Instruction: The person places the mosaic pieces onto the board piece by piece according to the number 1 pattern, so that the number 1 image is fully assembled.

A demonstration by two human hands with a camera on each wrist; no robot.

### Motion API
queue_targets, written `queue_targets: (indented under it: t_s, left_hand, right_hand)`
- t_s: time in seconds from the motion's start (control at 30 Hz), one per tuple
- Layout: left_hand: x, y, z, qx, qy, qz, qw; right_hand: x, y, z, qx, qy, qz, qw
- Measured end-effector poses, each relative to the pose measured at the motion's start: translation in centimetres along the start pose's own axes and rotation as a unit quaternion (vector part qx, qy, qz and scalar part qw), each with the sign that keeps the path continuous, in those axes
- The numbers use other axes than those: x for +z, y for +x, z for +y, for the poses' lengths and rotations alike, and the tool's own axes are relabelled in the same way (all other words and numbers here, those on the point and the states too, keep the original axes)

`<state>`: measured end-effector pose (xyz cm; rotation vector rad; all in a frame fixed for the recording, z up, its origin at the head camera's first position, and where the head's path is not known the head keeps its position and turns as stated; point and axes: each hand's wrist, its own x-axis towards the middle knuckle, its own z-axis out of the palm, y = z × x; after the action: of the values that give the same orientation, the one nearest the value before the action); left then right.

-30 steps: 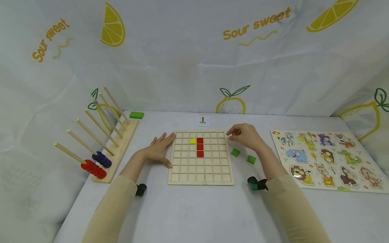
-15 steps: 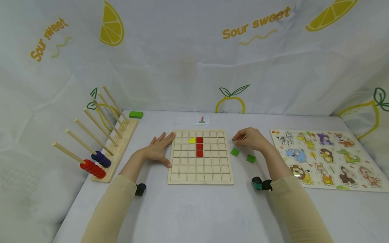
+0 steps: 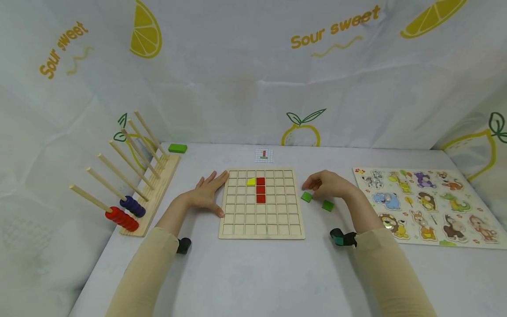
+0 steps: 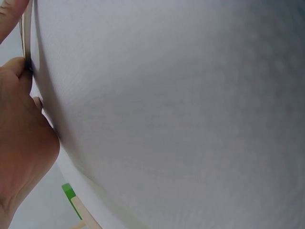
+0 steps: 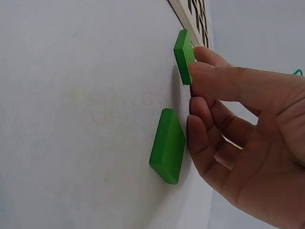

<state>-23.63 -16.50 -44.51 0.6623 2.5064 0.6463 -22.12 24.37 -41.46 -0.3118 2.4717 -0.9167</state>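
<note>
Head view: diffuse light, fairly bright. Soft shadows beside left sleeve (image 3: pixel 144 273) and right sleeve (image 3: pixel 390 273). Small glare spot on animal puzzle board (image 3: pixel 469 243). Left wrist: greyer, tabletop (image 4: pixel 143 119) soft, darkening upper right, edge bowed by lens. Right wrist: near green block (image 5: pixel 167 148) crisp, faint soft shadow.

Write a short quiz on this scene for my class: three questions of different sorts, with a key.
1. How many red tiles sit in the board?

2. True or false: the left hand touches the board's left edge.

3. Which of these is nearest the right hand?
A) the bead rack
B) the two green tiles
C) the small picture card

Key:
1. Three, in one column.
2. True.
3. B.
</note>
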Motion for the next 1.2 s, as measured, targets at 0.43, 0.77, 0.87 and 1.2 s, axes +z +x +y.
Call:
queue_targets:
  t_s: [0.43,0.77,0.87,1.2]
  left_hand:
    - [-0.18,-0.15,0.17,-0.001,-0.002,-0.002,1.0]
    - [-0.15,-0.08,0.19,-0.001,-0.003,-0.002,1.0]
    - [-0.16,-0.04,0.21,-0.003,-0.002,-0.002,1.0]
    - [-0.13,-0.09,0.34,-0.005,-0.002,-0.004,1.0]
  right_hand:
    - [0.18,0.09,-0.19,-0.013,-0.008,-0.034,0.999]
    - [0.33,0.17,-0.11,-0.023,-0.034,-0.025,0.999]
    - [0.35,0.18,-0.14,-0.024,-0.038,-0.023,0.999]
    - [0.53,0.2,0.01,-0.017,-0.044,0.002,0.999]
